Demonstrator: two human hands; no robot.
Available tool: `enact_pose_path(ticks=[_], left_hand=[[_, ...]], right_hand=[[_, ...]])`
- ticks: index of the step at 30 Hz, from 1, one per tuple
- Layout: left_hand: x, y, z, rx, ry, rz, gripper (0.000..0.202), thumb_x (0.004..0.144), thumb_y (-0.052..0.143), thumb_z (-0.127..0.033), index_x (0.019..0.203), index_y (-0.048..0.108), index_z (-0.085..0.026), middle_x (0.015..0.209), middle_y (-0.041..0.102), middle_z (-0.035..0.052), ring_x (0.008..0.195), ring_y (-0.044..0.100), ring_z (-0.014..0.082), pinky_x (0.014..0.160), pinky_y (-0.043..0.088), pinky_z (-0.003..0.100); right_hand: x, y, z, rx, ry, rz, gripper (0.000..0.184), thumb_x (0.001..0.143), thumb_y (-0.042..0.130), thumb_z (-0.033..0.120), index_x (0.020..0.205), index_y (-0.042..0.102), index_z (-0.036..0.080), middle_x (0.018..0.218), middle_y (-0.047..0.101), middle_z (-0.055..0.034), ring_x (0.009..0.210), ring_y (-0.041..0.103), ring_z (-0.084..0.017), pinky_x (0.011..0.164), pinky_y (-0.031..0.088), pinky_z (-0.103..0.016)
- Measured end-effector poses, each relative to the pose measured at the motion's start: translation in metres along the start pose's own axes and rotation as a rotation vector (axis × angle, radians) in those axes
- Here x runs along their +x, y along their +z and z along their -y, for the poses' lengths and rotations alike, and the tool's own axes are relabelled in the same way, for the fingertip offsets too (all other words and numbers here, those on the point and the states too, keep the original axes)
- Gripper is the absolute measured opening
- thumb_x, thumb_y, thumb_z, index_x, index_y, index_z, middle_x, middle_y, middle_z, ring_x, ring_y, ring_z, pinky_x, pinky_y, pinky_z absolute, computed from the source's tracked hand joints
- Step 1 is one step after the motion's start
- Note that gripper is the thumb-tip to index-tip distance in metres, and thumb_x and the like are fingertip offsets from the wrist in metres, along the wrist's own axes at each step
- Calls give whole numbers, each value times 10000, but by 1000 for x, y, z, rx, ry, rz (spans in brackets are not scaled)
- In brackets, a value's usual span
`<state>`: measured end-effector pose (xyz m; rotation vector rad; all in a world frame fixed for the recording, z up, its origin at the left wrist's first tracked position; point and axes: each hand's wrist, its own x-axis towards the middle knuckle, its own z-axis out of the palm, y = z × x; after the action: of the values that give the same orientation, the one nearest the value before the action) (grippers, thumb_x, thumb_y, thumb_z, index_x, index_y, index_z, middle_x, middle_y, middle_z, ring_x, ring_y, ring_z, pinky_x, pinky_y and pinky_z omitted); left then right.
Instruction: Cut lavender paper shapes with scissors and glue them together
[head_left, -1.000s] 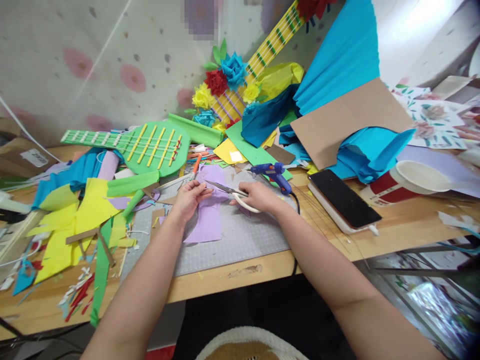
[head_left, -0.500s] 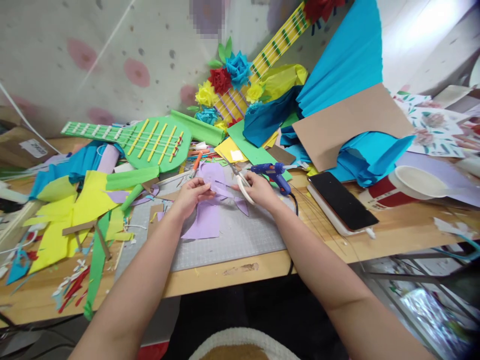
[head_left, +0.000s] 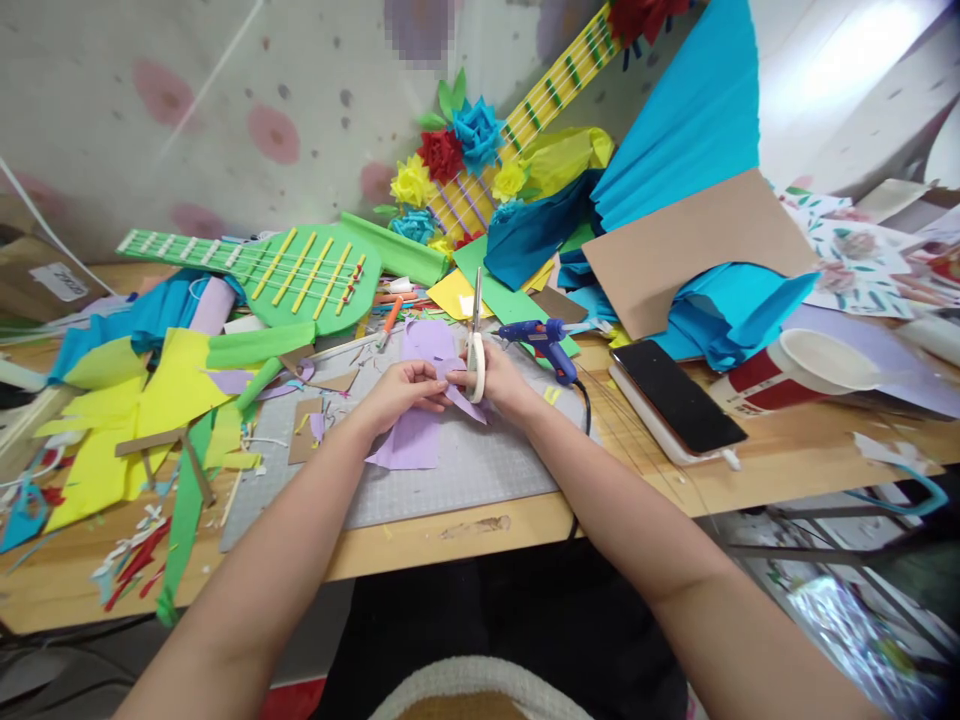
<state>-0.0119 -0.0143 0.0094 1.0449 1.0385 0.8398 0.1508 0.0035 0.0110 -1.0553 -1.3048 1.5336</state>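
My right hand [head_left: 501, 382] grips white-handled scissors [head_left: 475, 340], their blades pointing straight away from me. My left hand [head_left: 401, 393] pinches a small piece of purple paper [head_left: 457, 392] between its fingertips, right beside the scissors' handle. Both hands meet over a grey cutting mat [head_left: 465, 470]. A larger purple sheet [head_left: 415, 440] lies on the mat under my left hand, and another purple cut-out [head_left: 427, 340] lies just beyond it.
A blue glue gun [head_left: 546, 340] lies just right of my hands, its cord running off the table edge. A phone [head_left: 676, 395], a red paper cup [head_left: 787, 370], cardboard [head_left: 690, 250], blue crepe paper, paper guitars [head_left: 300, 275] and scraps crowd the wooden table [head_left: 795, 470].
The scissors swung from lying sideways, blades to the left, to pointing away from me. Both hands drew closer together, and the left now pinches the small purple piece by the handle.
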Motion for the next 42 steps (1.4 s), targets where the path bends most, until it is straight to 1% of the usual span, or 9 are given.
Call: enact_pose_path(ticks=[10, 16, 19, 22, 28, 31, 34, 39, 42], left_hand=[[-3, -7, -7, -71, -20, -1, 194, 620, 702, -195, 722, 554, -120, 653, 651, 36, 598, 641, 135, 615, 526, 255], [-4, -8, -7, -98, -58, 46, 319, 641, 680, -152, 931, 546, -145, 620, 638, 13, 519, 614, 125, 564, 522, 260], [-5, -8, -10, -141, -39, 65, 298, 682, 647, -179, 962, 549, -147, 615, 627, 9, 524, 609, 119, 561, 523, 255], [-4, -7, -10, -212, -2, 31, 211, 706, 622, -237, 876, 574, -121, 688, 643, 49, 603, 629, 137, 589, 531, 265], [0, 1, -1, 51, 135, -89, 254, 633, 695, -324, 772, 582, -144, 606, 563, -18, 486, 531, 87, 564, 515, 272], [0, 3, -1, 121, 190, -154, 290, 621, 694, -373, 780, 594, -152, 692, 575, -2, 569, 541, 100, 546, 496, 245], [1, 1, -2, 125, 198, -140, 304, 613, 687, -381, 785, 586, -152, 787, 582, 11, 720, 571, 138, 584, 505, 248], [1, -3, -2, 210, 199, -117, 279, 590, 698, -362, 683, 550, -144, 683, 554, -2, 673, 572, 152, 569, 510, 283], [-1, -3, -4, 177, 192, -94, 305, 624, 684, -394, 762, 581, -143, 760, 616, 34, 720, 610, 181, 595, 519, 308]], right_hand=[[2, -12, 4, 49, -24, 22, 453, 508, 762, 318, 762, 407, 195, 639, 536, 59, 545, 570, -100, 460, 419, -214], [1, -11, 6, 107, -79, 112, 435, 531, 760, 306, 784, 425, 193, 803, 626, 5, 602, 589, -98, 480, 426, -205], [2, -12, 3, 89, -62, 120, 451, 507, 775, 294, 783, 434, 192, 724, 626, 20, 572, 589, -107, 515, 461, -235], [3, -10, -1, 100, 11, 69, 426, 522, 768, 326, 770, 452, 185, 608, 597, 31, 547, 595, -125, 534, 486, -261], [3, -10, 1, 221, 161, 116, 299, 589, 734, 304, 721, 509, 159, 579, 597, -7, 544, 597, -133, 517, 505, -263], [3, -13, 5, 260, 214, 159, 285, 592, 731, 283, 735, 520, 155, 613, 612, -24, 561, 600, -134, 495, 494, -245], [2, -15, 7, 198, 181, 168, 323, 580, 737, 301, 760, 505, 166, 660, 609, -14, 595, 605, -136, 435, 436, -209], [-1, -11, 5, 13, 71, 158, 395, 521, 759, 286, 768, 464, 196, 650, 567, 37, 557, 576, -121, 458, 418, -226], [0, -10, 2, 25, 37, 128, 413, 520, 748, 295, 776, 437, 202, 645, 563, 46, 548, 572, -120, 476, 421, -238]])
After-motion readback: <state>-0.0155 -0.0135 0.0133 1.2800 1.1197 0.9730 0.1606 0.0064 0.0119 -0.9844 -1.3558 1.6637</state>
